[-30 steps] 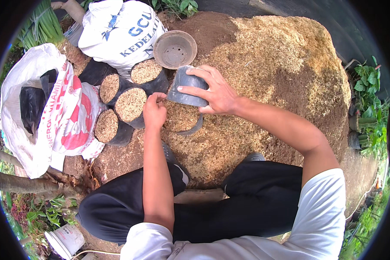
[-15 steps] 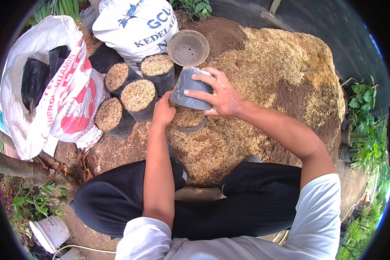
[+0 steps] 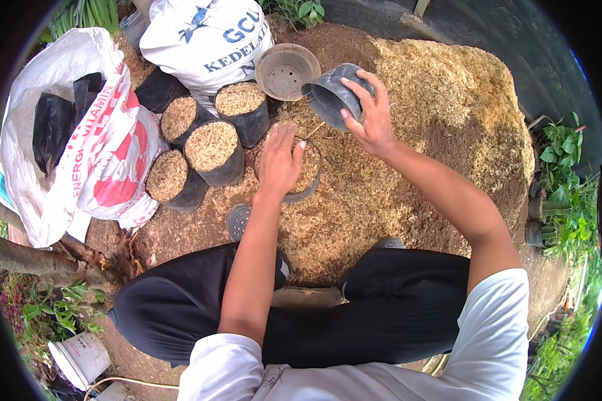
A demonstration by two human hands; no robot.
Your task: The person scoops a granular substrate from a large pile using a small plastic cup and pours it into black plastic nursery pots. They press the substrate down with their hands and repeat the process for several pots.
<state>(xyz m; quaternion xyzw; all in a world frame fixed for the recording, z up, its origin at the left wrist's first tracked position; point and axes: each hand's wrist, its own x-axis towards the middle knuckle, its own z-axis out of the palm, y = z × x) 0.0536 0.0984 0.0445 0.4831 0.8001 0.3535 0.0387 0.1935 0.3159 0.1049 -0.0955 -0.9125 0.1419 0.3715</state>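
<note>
A dark plastic flower pot (image 3: 332, 97) is tilted in my right hand (image 3: 373, 119), its mouth facing down and to the left. The fingers grip its outer wall. My left hand (image 3: 281, 159) lies flat over a black-rimmed planting bag (image 3: 310, 175) filled with a light brown, chaffy mix, fingers stretched out and thumb apart. It partly hides the bag, and whether the palm presses on the mix I cannot tell. Just beyond stands an empty round grey pot (image 3: 287, 72) with holes in its bottom.
Several filled black planting bags (image 3: 212, 148) stand left of my hands. Behind them are a white sack (image 3: 207, 43) and an open red-and-white sack (image 3: 124, 160) with black plastic inside. A big heap of chaffy mix and soil (image 3: 441, 100) spreads to the right.
The pot has moved up and right in my right hand and tipped so its mouth shows. My left hand has left the pot's rim and moved right, over the filled bag.
</note>
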